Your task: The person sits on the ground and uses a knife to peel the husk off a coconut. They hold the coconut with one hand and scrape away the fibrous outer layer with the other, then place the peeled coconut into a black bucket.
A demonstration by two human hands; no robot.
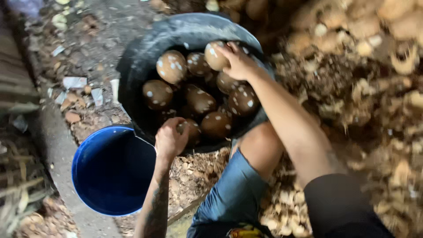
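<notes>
My right hand [238, 61] is at the far rim of the black tub [145, 53], fingers wrapped round a pale brown coconut [214, 55] lying at the top of the heap. The hand is clamped on it from its right side, thumb low.

My left hand [171, 139] is at the near rim, fingers curled over a darker coconut [190, 130]; grip looks closed, though the far side of it is hidden by my knuckles.

The tub is packed with husked coconuts [200, 99], brown, flecked with white bits. The picture is blurred, so no long axis can be read on either nut.

A blue bucket [112, 169] stands just beside the tub, down and to the left of my left hand, mouth up. That hand is the nearer one to it; the right is well apart, across the tub.

Dry husk litter [352, 110] is heaped to the right, my knee [260, 145] between.
</notes>
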